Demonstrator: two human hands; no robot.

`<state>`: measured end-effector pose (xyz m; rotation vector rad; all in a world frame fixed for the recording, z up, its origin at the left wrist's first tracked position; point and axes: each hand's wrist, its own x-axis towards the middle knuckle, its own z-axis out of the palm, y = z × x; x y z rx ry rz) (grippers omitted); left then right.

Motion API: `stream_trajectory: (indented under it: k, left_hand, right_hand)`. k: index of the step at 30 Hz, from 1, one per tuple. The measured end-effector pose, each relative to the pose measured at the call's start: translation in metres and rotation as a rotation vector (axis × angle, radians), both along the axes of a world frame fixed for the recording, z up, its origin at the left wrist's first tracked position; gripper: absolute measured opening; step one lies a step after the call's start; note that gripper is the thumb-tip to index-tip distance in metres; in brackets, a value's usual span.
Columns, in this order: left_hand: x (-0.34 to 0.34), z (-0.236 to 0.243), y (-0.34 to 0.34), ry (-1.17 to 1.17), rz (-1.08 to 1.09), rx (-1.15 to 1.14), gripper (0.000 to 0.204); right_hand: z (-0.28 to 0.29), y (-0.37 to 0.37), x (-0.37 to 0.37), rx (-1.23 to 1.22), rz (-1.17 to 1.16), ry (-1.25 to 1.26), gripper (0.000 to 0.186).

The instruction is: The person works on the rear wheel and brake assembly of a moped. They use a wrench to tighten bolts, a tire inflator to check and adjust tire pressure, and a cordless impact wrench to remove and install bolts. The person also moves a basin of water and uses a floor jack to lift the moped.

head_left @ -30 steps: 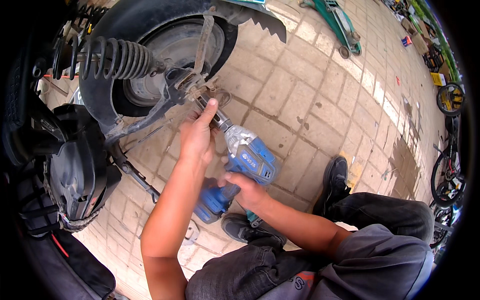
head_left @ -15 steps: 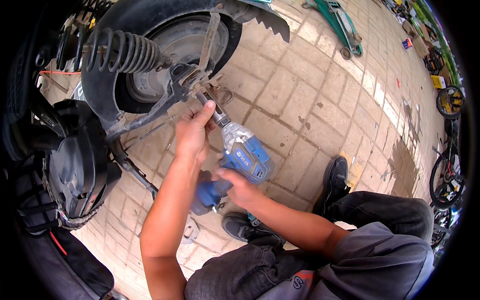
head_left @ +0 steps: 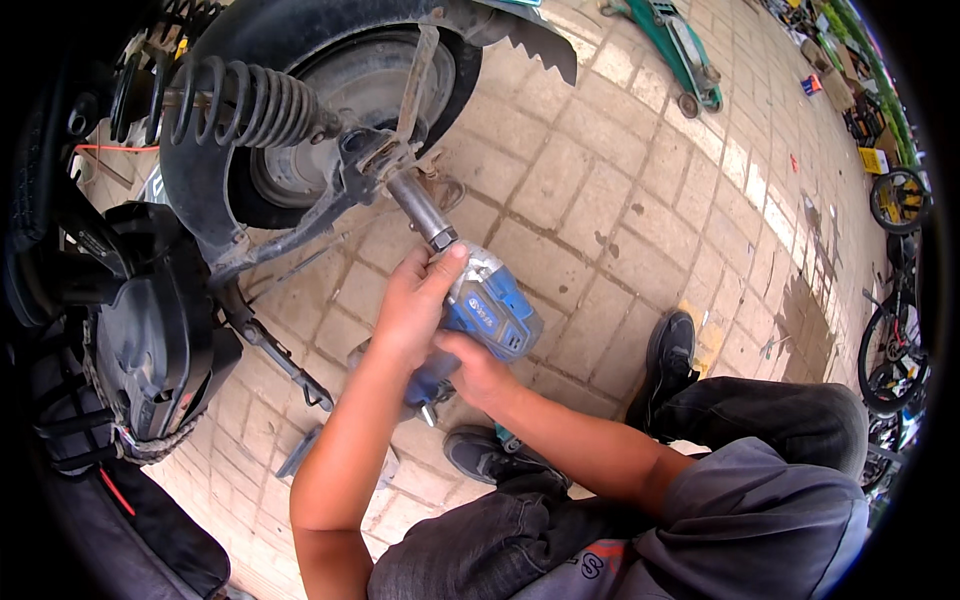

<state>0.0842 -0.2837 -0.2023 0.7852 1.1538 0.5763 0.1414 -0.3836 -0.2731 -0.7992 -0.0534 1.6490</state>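
A blue and grey cordless impact wrench (head_left: 506,322) is in both my hands, its nose toward the rear wheel (head_left: 300,100) of a scooter-like vehicle. My right hand (head_left: 474,372) is wrapped round its handle, below the body. My left hand (head_left: 412,302) is closed on the front of the wrench, thumb on the silver nose. A long steel socket (head_left: 420,208) runs from the nose to the axle end by the metal bracket (head_left: 372,160). Whether the socket sits on a nut there is hidden.
A coil-spring shock absorber (head_left: 235,103) and a black housing (head_left: 160,310) are at the left. A kickstand-like bar (head_left: 280,360) lies near my left forearm. A green floor jack (head_left: 680,55) stands on the paving beyond. Bicycles (head_left: 890,360) and boxes line the right edge.
My left hand has slid back from the socket onto the nose of the impact wrench, uncovering the socket. My right hand and the wrench are almost where they were.
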Motion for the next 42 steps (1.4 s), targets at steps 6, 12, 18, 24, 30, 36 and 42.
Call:
stream_trajectory:
  k: [6, 12, 18, 24, 30, 36, 42]
  left_hand:
    - [0.002, 0.000, -0.008, 0.031, -0.065, 0.116, 0.048]
    - [0.003, -0.006, -0.010, 0.064, -0.093, 0.225, 0.057]
    - [0.005, -0.007, -0.010, 0.005, -0.043, 0.191, 0.058]
    - [0.006, -0.008, -0.009, 0.013, -0.048, 0.216, 0.055]
    - [0.007, -0.006, -0.009, 0.136, -0.110, 0.293, 0.060]
    - [0.007, -0.008, -0.010, 0.139, -0.091, 0.300, 0.063]
    - [0.007, -0.009, -0.009, 0.127, -0.085, 0.297, 0.063]
  right_hand:
    - [-0.011, 0.004, 0.000, 0.060, 0.006, -0.084, 0.035]
    - [-0.017, 0.009, -0.003, 0.104, -0.049, -0.173, 0.041]
    - [-0.022, 0.011, -0.002, 0.085, -0.044, -0.249, 0.036]
    - [-0.022, 0.009, -0.002, 0.086, -0.039, -0.323, 0.040]
    - [-0.028, 0.006, -0.005, 0.053, -0.040, -0.254, 0.042]
    - [-0.027, 0.007, -0.006, 0.060, -0.048, -0.240, 0.040]
    - [-0.026, 0.007, -0.009, 0.040, -0.092, -0.197, 0.039]
